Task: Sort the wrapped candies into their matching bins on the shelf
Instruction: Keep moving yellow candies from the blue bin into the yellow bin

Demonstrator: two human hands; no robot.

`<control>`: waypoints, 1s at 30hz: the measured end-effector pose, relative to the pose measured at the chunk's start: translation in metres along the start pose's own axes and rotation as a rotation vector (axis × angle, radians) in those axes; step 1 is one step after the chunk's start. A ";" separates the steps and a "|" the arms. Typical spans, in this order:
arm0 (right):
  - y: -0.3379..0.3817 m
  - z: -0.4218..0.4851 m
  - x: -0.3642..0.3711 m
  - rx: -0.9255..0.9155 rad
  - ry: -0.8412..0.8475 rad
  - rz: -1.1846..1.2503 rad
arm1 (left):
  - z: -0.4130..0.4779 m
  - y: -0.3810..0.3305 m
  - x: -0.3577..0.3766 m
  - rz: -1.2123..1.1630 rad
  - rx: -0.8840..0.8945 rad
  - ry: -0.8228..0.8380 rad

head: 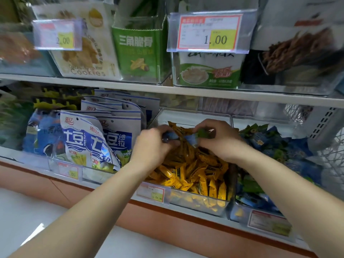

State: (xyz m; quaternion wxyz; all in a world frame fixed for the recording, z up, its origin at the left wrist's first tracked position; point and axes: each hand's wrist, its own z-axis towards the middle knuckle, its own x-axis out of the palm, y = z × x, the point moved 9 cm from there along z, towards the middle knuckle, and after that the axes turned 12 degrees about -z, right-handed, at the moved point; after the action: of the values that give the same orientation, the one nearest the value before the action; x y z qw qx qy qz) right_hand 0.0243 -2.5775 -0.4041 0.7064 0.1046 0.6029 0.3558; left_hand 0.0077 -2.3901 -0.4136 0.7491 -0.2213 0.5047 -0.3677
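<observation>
Head view: both hands work over the yellow bin (pixel 195 113) at the middle of the lower shelf (pixel 111 84). The left grip (pixel 152 144) is curled round a blue candy (pixel 170 135). The right grip (pixel 219 140) pinches a green candy (pixel 202 133) between thumb and fingertips. Both strays sit just above the heap of yellow candies (pixel 195 175), and a further scrap of blue shows between the hands; which hand holds it I cannot tell. Blue and green wrappers fill the right bin (pixel 240 213), right beside this one, so the step is likely picking strays out for that bin. To do it well, lift each piece straight up so no yellow wrapper rides along. Keep the pinch on the wrapper's twisted end, and carry both over the wall between the bins before letting go. The snack bags (pixel 96 138) lean close on the left, so that elbow should keep off them.
</observation>
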 end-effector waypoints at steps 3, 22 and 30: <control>0.005 -0.037 -0.024 0.013 -0.065 0.195 | -0.026 -0.038 -0.018 -0.122 -0.014 -0.033; -0.121 -0.134 -0.160 0.227 -0.419 -0.140 | -0.037 -0.155 0.146 0.447 0.337 0.140; -0.123 -0.109 -0.151 0.270 -0.202 -0.442 | -0.058 -0.179 0.145 0.248 0.427 0.112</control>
State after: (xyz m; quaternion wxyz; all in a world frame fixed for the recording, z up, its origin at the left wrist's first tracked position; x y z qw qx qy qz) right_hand -0.0334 -2.7925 -0.3855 0.8032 0.0987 0.5794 0.0970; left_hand -0.0720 -2.6125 -0.3966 0.7891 0.0261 0.4794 -0.3831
